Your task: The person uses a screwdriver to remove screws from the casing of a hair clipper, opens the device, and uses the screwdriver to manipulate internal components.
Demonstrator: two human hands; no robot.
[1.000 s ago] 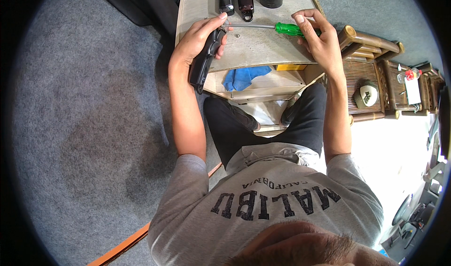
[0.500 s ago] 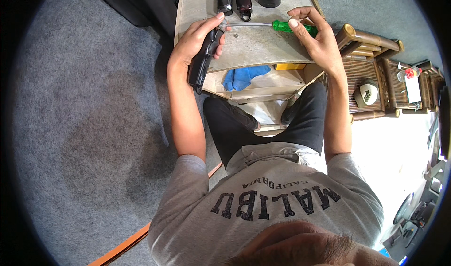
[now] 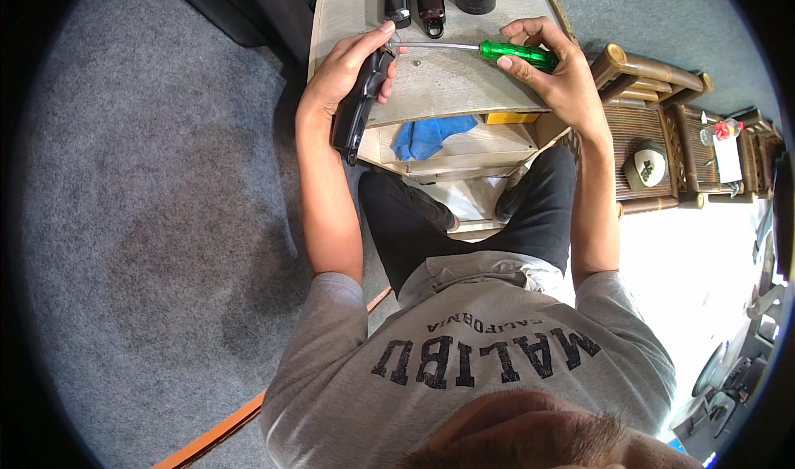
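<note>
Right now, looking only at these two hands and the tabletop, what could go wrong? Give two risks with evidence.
The green screwdriver in the right hand might slip and jab the left hand, whose fingertips sit close to its tip at the black handheld device.

A small shiny piece on the tabletop looks loose; a knock could lose it.

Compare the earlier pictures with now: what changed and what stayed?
The right hand swung its thumb across the green screwdriver, toward the person and leftward. The left hand stayed closed around the black device; the blue cloth stayed put.
</note>
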